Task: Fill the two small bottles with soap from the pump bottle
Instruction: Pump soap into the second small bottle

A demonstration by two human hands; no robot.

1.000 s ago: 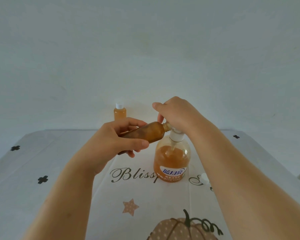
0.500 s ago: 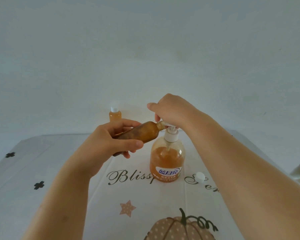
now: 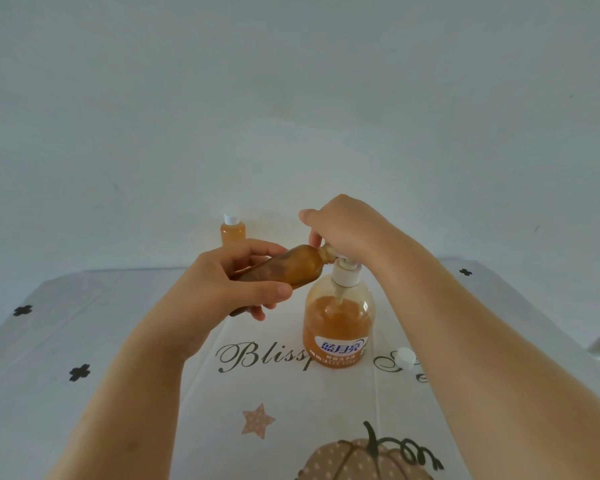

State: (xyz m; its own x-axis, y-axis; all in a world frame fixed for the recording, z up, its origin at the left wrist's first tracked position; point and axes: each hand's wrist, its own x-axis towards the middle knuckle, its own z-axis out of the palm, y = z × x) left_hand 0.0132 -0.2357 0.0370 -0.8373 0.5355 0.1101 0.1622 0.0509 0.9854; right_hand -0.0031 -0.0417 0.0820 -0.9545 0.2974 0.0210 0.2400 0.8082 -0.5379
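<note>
The left hand (image 3: 219,289) is closed around a small amber bottle (image 3: 284,270), fingers and thumb wrapped about its lower body, holding it tilted nearly level with the open neck pointing toward 3 o'clock and meeting the spout of the pump bottle (image 3: 338,323). The right hand (image 3: 347,230) sits on top of the pump head, fingers curled down over it; the head itself is covered, so how far it is depressed cannot be told. The pump bottle stands upright on the printed tablecloth (image 3: 118,341) at centre, its orange soap reaching roughly to the shoulder. The held bottle looks well filled, with soap smeared unevenly along the inside wall, though its true level cannot be read while it lies on its side. A second small bottle (image 3: 232,232) stands upright at 11 o'clock from the pump bottle, well apart and toward the wall, with its white cap on and orange liquid up to the neck. A loose white cap (image 3: 406,358) lies on the cloth at 4 o'clock from the pump bottle, just beside the right forearm. Judgement: one bottle appears finished and closed; the second is in the filling step and probably near full. Remaining work appears to be finishing the fill, setting the bottle upright and fitting the loose cap.
</note>
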